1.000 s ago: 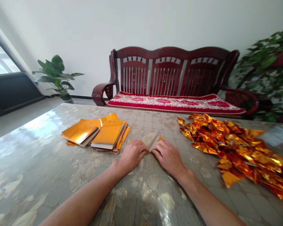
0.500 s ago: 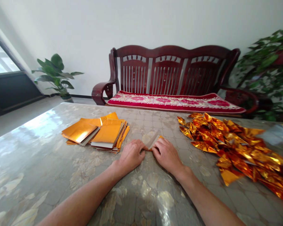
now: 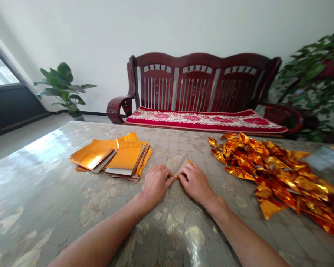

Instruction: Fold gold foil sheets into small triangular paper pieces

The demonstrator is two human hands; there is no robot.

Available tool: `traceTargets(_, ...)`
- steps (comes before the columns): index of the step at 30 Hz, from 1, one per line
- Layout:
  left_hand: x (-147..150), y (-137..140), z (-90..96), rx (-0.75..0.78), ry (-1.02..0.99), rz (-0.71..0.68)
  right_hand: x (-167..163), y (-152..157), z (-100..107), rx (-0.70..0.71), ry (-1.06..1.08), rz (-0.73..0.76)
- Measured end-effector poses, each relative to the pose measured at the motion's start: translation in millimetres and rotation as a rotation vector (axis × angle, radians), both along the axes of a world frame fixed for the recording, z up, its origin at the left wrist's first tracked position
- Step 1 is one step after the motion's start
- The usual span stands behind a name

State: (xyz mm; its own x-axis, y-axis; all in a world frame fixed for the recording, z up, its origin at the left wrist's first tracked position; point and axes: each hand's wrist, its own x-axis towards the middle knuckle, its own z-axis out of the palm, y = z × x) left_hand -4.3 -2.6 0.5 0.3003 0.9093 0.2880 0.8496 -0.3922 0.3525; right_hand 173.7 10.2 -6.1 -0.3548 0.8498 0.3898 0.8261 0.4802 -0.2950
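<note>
A sheet of gold foil paper (image 3: 180, 165), its pale side partly showing, lies on the table between my hands with an orange folded edge at the right. My left hand (image 3: 157, 181) is closed, thumb and fingers pinching the sheet's near left corner. My right hand (image 3: 196, 181) is closed with curled fingers on the sheet's right side and hides part of it. To the left of my hands is a stack of flat gold foil papers (image 3: 125, 157). Over on the right lies a heap of folded gold foil pieces (image 3: 275, 167).
A patterned, glossy cover lies over the table (image 3: 100, 230). Behind it stands a dark red wooden bench (image 3: 195, 89) with a red floral cushion (image 3: 206, 120). Potted plants (image 3: 62, 87) flank the bench. Clear plastic (image 3: 327, 161) lies beyond the heap at the right.
My left hand has shifted slightly at the sheet's near corner, its thumb now straighter toward the right hand. My right hand stays on the sheet. The view has moved a little to the right.
</note>
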Motion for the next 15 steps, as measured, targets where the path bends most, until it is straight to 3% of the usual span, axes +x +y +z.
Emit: traceTargets(15,0.8,-1.9,0.5,0.028,0.007,-0.049,5.9,5.0,1.7,-0.140,0.134,-0.029)
